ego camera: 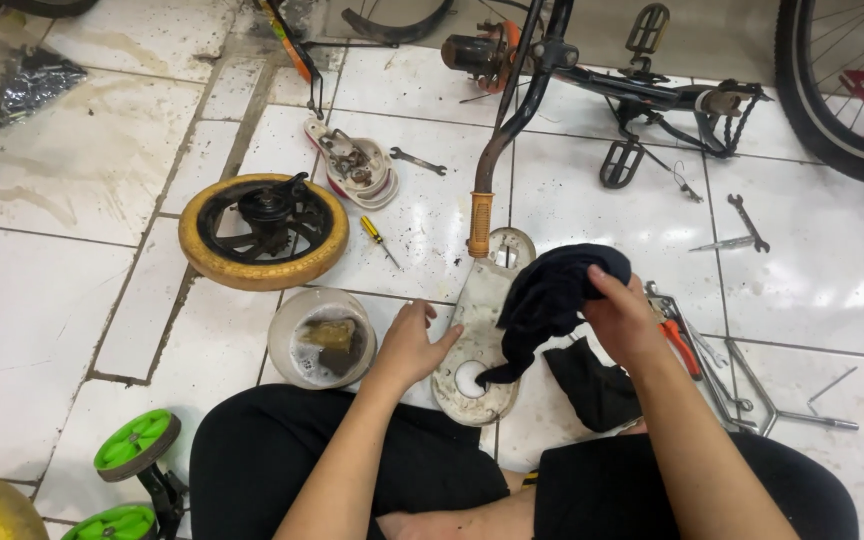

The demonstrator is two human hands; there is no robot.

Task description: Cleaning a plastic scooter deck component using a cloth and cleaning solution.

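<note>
Far to the left of the hands lies a yellow wheel (263, 231) flat on the tiled floor (62, 300); nearer, just left of the left hand, stands a round bowl (321, 338) with cloudy water and a sponge inside; a small yellow screwdriver (379, 240) lies above it. The left hand (414, 343) rests with fingers spread and the thumb against the left edge of the grey chain cover (477, 345), holding it flat on the floor; it pinches nothing. The cover lies between both hands, its lower round end close to the knees. The right hand (624, 318) is closed around a dark cloth (549, 300), bunched in the fingers and pressed on the right side of the cover; the cloth hides part of the plate. Above the grip, an orange handlebar grip (479, 224) touches the upper end of the cover. Right of the right hand lie red pliers (677, 335) and some wrenches (747, 222), well apart.
</note>
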